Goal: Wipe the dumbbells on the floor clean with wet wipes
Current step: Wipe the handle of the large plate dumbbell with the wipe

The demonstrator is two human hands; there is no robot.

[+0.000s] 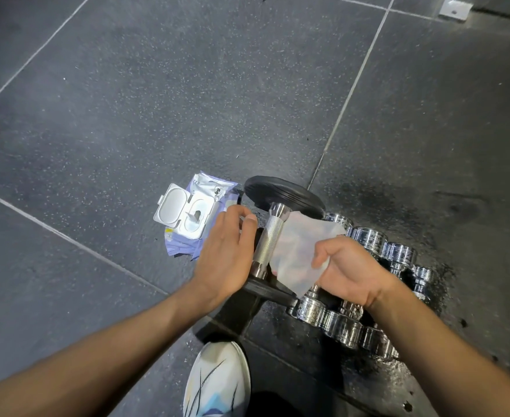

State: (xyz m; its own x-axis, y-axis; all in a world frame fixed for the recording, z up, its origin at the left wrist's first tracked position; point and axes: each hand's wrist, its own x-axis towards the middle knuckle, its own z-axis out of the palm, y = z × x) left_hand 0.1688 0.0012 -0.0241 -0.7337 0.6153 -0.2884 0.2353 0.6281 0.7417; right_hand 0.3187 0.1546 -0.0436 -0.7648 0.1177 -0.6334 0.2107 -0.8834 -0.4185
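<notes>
The near plate of the black dumbbell (pixel 270 239) is largely covered by the left wrist and the wipe (pixel 300 245); only a dark edge shows. Its far plate and knurled steel handle are plain to see, lying on the floor (pixel 127 115). The row of chrome dumbbells (pixel 368 236) to the right is partly hidden under the right forearm, so their count cannot be told. The print on the pack (pixel 193 215) is too small to read; its lid stands open. A shoe (pixel 217 380) is cut off by the bottom edge.

The right grip (pixel 347 272), a bare hand, pinches one corner of the wipe between thumb and curled fingers. The sheet spreads up and left from there, and its far edge lies against the right side of the handle. The left grip (pixel 226 251) is loose and holds nothing, its fingers slightly bent just left of the handle; whether it touches the dumbbell cannot be told.
</notes>
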